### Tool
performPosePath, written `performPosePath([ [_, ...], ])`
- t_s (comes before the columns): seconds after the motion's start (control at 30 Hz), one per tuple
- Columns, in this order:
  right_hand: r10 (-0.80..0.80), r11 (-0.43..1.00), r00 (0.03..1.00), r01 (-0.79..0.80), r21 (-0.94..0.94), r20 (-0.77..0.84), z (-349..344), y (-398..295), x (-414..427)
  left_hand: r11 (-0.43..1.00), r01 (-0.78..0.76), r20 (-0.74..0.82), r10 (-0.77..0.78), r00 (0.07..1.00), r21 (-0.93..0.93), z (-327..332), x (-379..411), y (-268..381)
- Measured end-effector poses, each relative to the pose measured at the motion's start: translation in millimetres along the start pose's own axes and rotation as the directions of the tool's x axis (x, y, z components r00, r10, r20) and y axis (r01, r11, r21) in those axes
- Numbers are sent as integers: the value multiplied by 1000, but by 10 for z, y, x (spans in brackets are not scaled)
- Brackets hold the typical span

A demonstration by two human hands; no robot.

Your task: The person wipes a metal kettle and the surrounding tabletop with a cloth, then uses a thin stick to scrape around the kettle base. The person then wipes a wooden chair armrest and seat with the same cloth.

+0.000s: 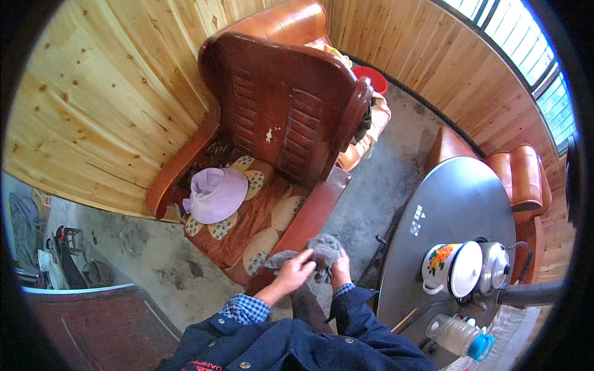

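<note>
Both hands hold a grey, soft, fuzzy item [325, 249], perhaps a knitted or fleece piece; its exact kind cannot be told. My left hand [295, 272] grips it from the left, thumb and fingers pinching its near edge, and a grey flap [280, 259] sticks out past the fingers. On the other side my right hand [341, 268] holds its right edge. The item is above the front right corner of a reddish-brown wooden bench [320, 204]. On the bench's patterned cushion [260, 232] rests a light purple striped sun hat [220, 195].
To the right stands a dark oval table [445, 199] with a floral enamel pot [436, 266], a metal kettle [494, 264] and a plastic jug with a blue lid [455, 334]. Behind the bench are a red basin [371, 79] and draped cloth [380, 118]. Orange-brown seats [515, 176] stand beyond the table.
</note>
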State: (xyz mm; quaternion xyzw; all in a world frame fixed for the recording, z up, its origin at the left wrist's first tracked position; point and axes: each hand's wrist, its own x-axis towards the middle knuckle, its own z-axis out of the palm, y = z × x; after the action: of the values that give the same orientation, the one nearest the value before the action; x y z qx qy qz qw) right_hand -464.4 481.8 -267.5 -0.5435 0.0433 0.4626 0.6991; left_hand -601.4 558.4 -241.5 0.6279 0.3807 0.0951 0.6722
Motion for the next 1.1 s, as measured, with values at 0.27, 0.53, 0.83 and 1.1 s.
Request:
performPosePath([
  [0.27,-650,617,756,470,-631,-73,132,-361,2072,348,-226,194,125,973,910,-643,530,-668],
  [0.53,-608,-168,787,-3,-986,101,496,-160,3041,387,-330,206,327,922,861,-700,679,-1291],
  [0.83,-598,-451,759,-53,-891,258,390,492,2648,397,-346,213,342,915,850,-736,694,-1324],
  [1.1,-583,80,787,305,-949,204,-107,407,2221,422,-364,218,355,909,830,-743,698,-1369],
])
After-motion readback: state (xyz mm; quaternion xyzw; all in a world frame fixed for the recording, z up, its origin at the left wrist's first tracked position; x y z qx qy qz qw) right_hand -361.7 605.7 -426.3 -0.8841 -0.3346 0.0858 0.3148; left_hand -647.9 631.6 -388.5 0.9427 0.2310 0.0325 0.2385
